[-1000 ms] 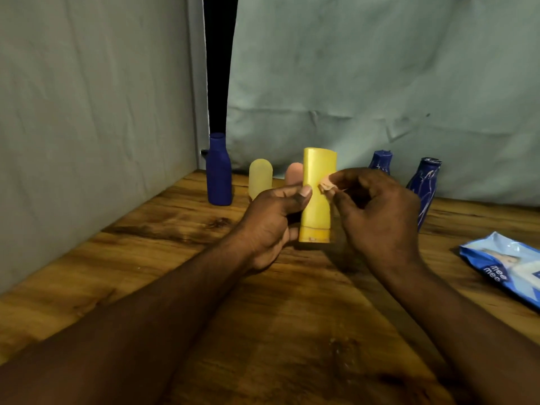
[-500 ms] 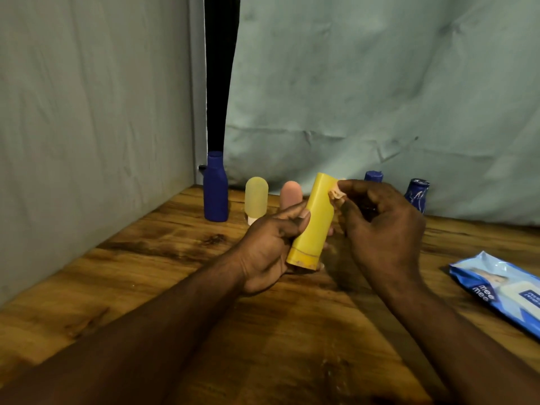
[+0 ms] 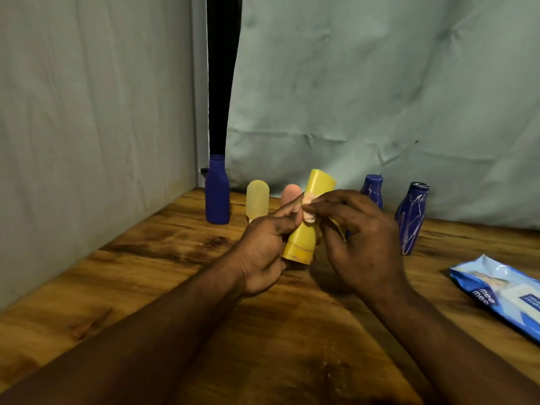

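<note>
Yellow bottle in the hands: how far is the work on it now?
Done: the visible side of the yellow bottle looks bare, without a label. In hand: the left hand holds it tilted, and the right hand pinches a pale scrap against its middle. Left, probably: finishing this bottle. Two streaked blue bottles stand behind, untouched.

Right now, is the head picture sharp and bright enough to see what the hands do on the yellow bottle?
Head view: dim, warm light, yet the yellow bottle in the left hand reads clearly; the pale scrap that the right hand pinches is slightly soft, the forearms at the bottom sink into shadow, and the wipes pack shows a mild sheen.
</note>
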